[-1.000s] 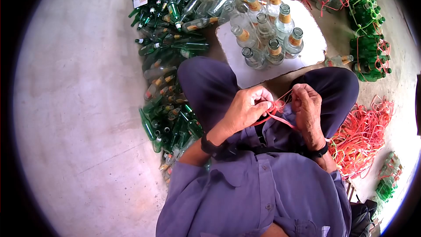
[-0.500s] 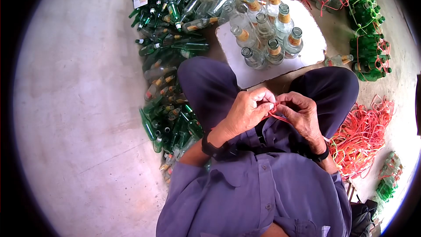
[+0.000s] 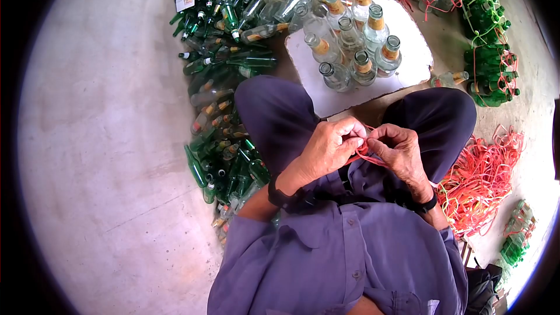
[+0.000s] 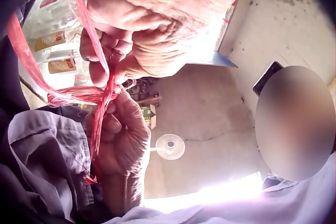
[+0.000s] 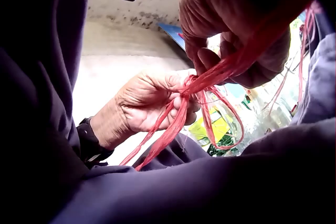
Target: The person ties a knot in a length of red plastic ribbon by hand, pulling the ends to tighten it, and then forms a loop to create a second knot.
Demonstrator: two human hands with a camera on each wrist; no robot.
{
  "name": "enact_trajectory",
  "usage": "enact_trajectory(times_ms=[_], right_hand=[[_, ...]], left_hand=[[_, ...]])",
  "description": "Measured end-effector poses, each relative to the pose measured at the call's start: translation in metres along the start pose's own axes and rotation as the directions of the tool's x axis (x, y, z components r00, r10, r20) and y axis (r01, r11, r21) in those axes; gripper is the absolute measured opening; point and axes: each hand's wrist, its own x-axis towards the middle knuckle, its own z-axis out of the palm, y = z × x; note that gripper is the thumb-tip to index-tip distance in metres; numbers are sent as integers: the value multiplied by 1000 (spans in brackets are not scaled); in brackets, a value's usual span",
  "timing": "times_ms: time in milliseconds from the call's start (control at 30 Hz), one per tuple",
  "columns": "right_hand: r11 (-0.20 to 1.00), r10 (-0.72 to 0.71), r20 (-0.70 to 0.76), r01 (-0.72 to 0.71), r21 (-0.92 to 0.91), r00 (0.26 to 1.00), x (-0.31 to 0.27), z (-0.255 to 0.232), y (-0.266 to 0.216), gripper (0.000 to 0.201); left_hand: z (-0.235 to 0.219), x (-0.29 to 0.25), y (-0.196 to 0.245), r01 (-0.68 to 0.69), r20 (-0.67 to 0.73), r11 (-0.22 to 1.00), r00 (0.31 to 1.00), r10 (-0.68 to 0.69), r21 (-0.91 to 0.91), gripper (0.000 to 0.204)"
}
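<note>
Just above the seated person's lap, a length of red plastic strip [image 5: 226, 69] is held between the two hands. By the left hand [image 3: 331, 147] it is pinched between the thumb and bent fingers; by the right hand [image 3: 399, 149] it is likewise pinched with thumb and forefinger, and the two sets of fingertips are brought almost together. At that meeting place the strip is crossed and bunched, and beside it a loop is seen hanging in the right wrist view; whether a knot is drawn tight cannot be told. Beyond the knees, a white board [image 3: 350, 100] is occupied by a cluster of clear bottles [image 3: 376, 34], stood upright, several marked with gold neck labels. To the person's left, many green and clear bottles [image 3: 211, 97] are piled on the floor [image 3: 116, 111]. To the right, a tangled heap of red strips [image 3: 481, 184] is placed near the thigh, while bundled green bottles [image 3: 493, 76], bound with strip, are set farther forward.
</note>
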Motion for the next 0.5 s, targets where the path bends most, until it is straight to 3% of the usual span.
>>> enact_trajectory(times_ms=[67, 200, 267, 400, 500], right_hand=[[994, 43, -6, -42, 101, 999, 1, 4, -1, 8], [1000, 12, 14, -12, 23, 1000, 3, 4, 7, 11], [1000, 23, 18, -23, 4, 1000, 3, 5, 7, 12], [998, 25, -3, -24, 63, 1000, 6, 7, 13, 12], [997, 56, -54, -52, 64, 997, 7, 7, 16, 12]], left_hand=[[1, 1, 4, -46, -7, 998, 999, 46, 44, 11], [1, -1, 2, -81, 5, 994, 997, 81, 74, 13], [0, -1, 0, 14, 26, 1000, 1000, -14, 15, 13], [2, -3, 0, -31, -13, 999, 999, 32, 32, 10], [6, -3, -5, 53, -31, 991, 998, -57, -124, 7]])
